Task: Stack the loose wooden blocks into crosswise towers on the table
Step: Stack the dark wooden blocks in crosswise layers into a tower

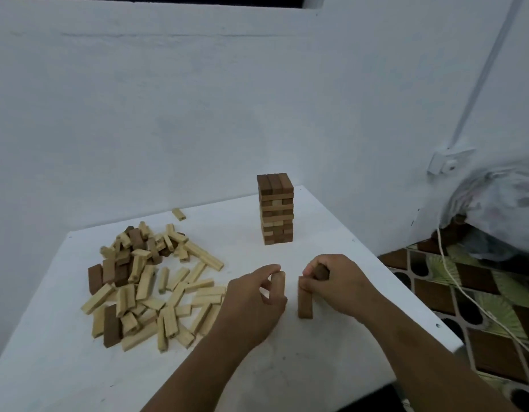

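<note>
Near the tabletop's [287, 367] right edge, the left hand [254, 304] pinches a pale block [280, 282] while the right hand [340, 281] grips dark brown blocks [305, 301], one lying flat.

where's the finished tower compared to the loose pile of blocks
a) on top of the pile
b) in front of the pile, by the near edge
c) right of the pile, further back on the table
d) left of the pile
c: the tower stands upright to the right of the loose pile, toward the table's far edge.
</note>
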Action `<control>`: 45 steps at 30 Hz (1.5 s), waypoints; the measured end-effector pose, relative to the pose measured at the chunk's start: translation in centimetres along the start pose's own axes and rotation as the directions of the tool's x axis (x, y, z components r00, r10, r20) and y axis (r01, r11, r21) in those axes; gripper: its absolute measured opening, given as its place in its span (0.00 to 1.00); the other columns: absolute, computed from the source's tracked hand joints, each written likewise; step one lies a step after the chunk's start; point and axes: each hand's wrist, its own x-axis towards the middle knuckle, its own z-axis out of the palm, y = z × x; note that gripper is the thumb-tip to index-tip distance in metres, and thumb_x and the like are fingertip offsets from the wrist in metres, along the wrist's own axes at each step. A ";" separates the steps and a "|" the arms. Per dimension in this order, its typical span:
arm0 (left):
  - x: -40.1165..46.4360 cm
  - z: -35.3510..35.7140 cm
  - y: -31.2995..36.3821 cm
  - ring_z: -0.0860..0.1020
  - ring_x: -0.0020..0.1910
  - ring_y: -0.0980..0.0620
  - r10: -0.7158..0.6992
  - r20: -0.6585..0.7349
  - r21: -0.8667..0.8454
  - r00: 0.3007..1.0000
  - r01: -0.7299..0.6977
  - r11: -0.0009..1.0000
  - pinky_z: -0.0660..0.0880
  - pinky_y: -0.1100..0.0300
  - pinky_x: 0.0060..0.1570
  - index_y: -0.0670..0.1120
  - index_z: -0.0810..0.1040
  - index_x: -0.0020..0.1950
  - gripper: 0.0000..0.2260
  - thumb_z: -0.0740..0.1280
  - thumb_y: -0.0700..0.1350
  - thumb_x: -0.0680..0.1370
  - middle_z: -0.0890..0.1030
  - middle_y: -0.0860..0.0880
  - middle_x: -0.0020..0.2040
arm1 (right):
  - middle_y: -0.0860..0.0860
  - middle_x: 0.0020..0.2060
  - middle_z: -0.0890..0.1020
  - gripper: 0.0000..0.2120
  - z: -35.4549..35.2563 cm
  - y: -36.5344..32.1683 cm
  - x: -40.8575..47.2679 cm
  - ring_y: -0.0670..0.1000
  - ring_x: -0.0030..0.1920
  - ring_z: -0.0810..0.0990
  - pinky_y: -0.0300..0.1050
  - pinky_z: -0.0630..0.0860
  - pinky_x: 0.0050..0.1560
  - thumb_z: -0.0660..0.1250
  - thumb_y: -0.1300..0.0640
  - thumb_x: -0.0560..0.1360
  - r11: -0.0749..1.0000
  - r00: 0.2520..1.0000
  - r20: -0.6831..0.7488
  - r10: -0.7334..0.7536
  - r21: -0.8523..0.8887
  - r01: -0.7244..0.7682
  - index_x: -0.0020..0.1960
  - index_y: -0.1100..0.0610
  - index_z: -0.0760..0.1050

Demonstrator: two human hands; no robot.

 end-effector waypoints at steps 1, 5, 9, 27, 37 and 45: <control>0.0 0.5 0.2 0.82 0.44 0.58 0.029 -0.005 0.039 1.000 -0.029 0.999 0.78 0.63 0.51 0.55 0.78 0.67 0.16 0.63 0.55 0.80 0.84 0.55 0.54 | 0.41 0.42 0.81 0.04 0.2 0.2 0.0 0.43 0.45 0.78 0.33 0.72 0.43 0.74 0.52 0.72 1.000 1.000 0.002 -0.004 -0.029 0.004 0.44 0.49 0.80; 0.4 1.4 0.7 0.80 0.50 0.54 0.069 0.107 0.195 0.992 -0.089 0.977 0.76 0.60 0.56 0.52 0.79 0.64 0.13 0.65 0.49 0.80 0.83 0.53 0.57 | 0.41 0.44 0.80 0.06 0.6 0.8 -0.1 0.42 0.44 0.77 0.29 0.71 0.43 0.72 0.55 0.74 0.999 0.999 -0.013 -0.032 -0.037 0.031 0.49 0.48 0.78; 0.7 1.5 0.4 0.80 0.51 0.54 0.039 0.111 0.225 0.993 -0.063 0.972 0.73 0.63 0.56 0.52 0.79 0.64 0.14 0.68 0.49 0.78 0.82 0.54 0.58 | 0.48 0.46 0.81 0.06 -0.1 1.2 -0.5 0.46 0.45 0.79 0.39 0.78 0.47 0.62 0.57 0.80 0.999 0.999 -0.052 0.000 0.040 0.002 0.56 0.49 0.69; 1.4 0.4 -1.3 0.79 0.39 0.58 0.063 0.138 0.126 0.988 -0.081 0.989 0.73 0.72 0.41 0.58 0.79 0.50 0.11 0.73 0.43 0.74 0.79 0.61 0.46 | 0.45 0.39 0.81 0.13 -0.2 2.0 -1.5 0.44 0.39 0.78 0.33 0.72 0.42 0.76 0.53 0.70 0.996 0.993 -0.118 -0.032 -0.082 0.023 0.54 0.50 0.81; 2.2 0.6 -2.4 0.69 0.55 0.58 0.183 0.231 0.301 0.956 -0.249 0.921 0.70 0.59 0.58 0.56 0.81 0.49 0.05 0.71 0.48 0.74 0.79 0.62 0.53 | 0.42 0.43 0.83 0.04 -0.1 1.7 -2.3 0.39 0.38 0.77 0.25 0.68 0.43 0.72 0.53 0.74 0.988 0.995 0.012 -0.097 -0.119 0.098 0.48 0.48 0.84; 2.2 0.4 -2.8 0.70 0.56 0.57 0.213 0.290 0.355 0.933 -0.312 0.881 0.71 0.57 0.59 0.60 0.79 0.60 0.16 0.73 0.48 0.73 0.79 0.63 0.57 | 0.40 0.45 0.76 0.23 -0.4 1.2 -2.7 0.40 0.41 0.73 0.31 0.67 0.42 0.81 0.44 0.62 0.980 0.979 0.155 -0.132 -0.130 0.152 0.55 0.48 0.81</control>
